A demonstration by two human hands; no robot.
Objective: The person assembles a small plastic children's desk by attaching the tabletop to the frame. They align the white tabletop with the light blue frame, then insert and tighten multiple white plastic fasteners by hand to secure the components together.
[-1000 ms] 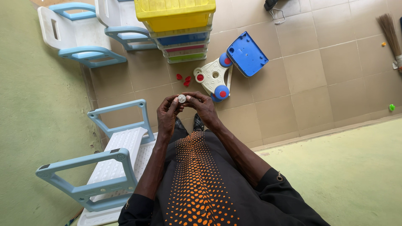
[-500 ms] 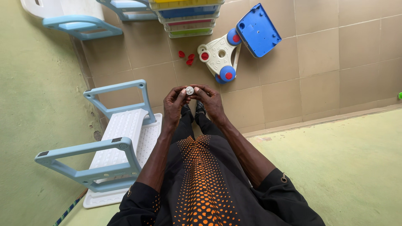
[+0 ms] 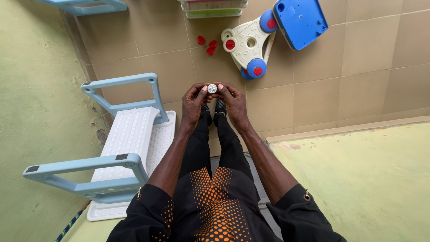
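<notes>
pinching a small round white cap [image 3: 212, 88] between both hands, out in front of the knees above the tiled floor [image 3: 358, 67].

held at the rim by the fingertips of left hand [image 3: 195, 102] and right hand [image 3: 233, 101], both closed on it, flat face turned up. probably light, stiff plastic, smooth enough to slip, so best gripped by the edge on opposite sides. lying near on the floor: an overturned cream and blue wheeled toy [image 3: 268, 36], little red pieces [image 3: 207, 45], and a white and pale blue plastic chair [image 3: 121, 143] tipped over at the left.
</notes>
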